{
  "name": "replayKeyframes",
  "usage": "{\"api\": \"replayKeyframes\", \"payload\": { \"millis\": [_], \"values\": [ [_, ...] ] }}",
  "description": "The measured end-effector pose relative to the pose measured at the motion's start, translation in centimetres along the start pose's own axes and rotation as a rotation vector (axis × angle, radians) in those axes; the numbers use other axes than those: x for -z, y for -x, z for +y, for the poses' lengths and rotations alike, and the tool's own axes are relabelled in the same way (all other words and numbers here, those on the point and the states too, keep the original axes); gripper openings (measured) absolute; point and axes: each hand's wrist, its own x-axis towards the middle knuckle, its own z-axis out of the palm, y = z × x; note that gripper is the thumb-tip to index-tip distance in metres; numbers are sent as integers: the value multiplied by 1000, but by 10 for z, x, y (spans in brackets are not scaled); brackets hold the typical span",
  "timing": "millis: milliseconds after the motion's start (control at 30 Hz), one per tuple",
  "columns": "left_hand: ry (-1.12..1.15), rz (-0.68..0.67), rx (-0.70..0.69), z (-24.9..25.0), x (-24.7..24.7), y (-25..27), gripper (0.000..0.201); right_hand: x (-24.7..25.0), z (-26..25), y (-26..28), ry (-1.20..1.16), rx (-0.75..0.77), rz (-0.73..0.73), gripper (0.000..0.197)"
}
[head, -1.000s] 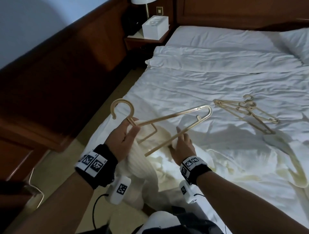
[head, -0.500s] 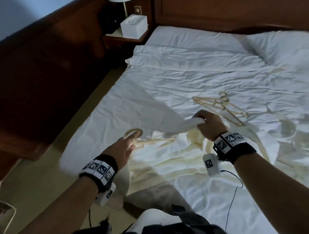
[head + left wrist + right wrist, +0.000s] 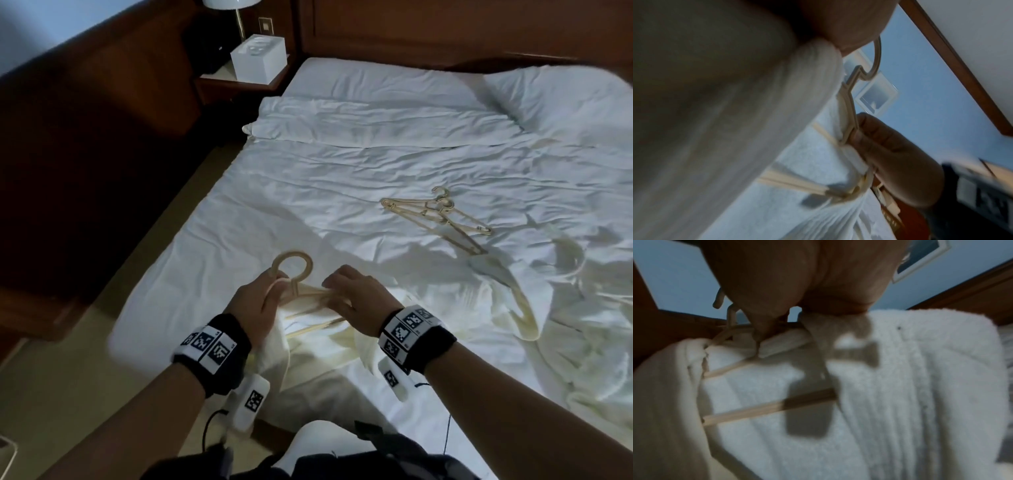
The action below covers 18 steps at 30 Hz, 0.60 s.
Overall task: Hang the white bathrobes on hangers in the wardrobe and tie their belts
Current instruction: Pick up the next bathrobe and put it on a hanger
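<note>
Apparently both hands, left hand (image 3: 255, 301) and right hand (image 3: 356, 301), pinch bathrobe (image 3: 900, 386) onto hanger (image 3: 301, 291); spare hangers (image 3: 435, 219) nearby.

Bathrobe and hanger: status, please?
Left hand grips hanger neck and robe. Right hand pinches bathrobe onto hanger arm. Still on bed; spare hangers lie apart.

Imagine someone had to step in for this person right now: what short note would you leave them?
Left hand: grips the robe collar and the hanger near its hook.
Right hand: pinches the hanger's arm and the robe cloth at it.
The bathrobe lies at the near edge of the bed, partly draped on that hanger. Spare hangers lie farther up the bed, more white cloth to their right.
Done: hanger going into the first robe.
Left: seat both shoulders, hang it in the wardrobe, tie the belt, repeat.
</note>
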Motion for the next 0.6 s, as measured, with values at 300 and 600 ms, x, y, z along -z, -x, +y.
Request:
{"api": "replayKeyframes", "payload": {
  "millis": [300, 600],
  "values": [
    [181, 230, 260, -19, 3, -7, 18, -11, 13, 16, 174, 102, 244, 50],
    [314, 105, 202, -9, 3, -23, 32, 0, 8, 27, 340, 179, 165, 78]
  ]
}}
